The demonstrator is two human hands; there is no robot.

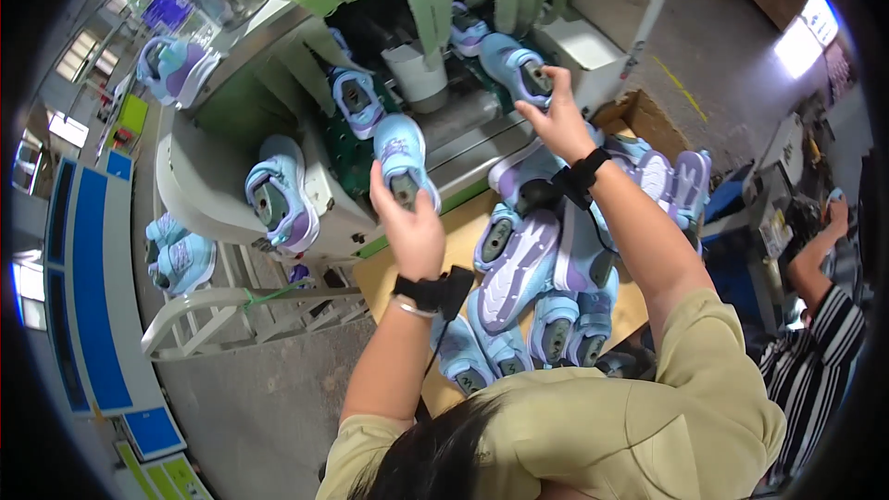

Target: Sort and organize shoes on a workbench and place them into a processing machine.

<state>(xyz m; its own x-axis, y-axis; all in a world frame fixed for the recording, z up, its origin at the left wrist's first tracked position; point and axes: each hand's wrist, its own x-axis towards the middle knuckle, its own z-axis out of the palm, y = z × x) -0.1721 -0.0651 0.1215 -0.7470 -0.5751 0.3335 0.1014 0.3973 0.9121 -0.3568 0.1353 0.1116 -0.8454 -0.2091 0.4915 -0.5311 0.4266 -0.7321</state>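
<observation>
My left hand (407, 227) is closed round the heel end of a light blue and lilac sneaker (400, 143), its toe pointing away from me over the machine's near edge. My right hand (563, 120) grips the heel of another blue sneaker (505, 57), thumb on one side and fingers on the other. That shoe lies at the machine's opening, under green hanging strips (431, 14). Further sneakers stand inside on the green perforated belt (343, 143), one of them (356, 100) just beyond my left hand's shoe.
Many sneakers are heaped on a tan board (384, 282) before me, some soles up (520, 268). A cardboard box (648, 116) stands behind them. One sneaker (278, 194) rests on the machine's left ledge. A metal rack (194, 315) is at left; a person in stripes (815, 380) is at right.
</observation>
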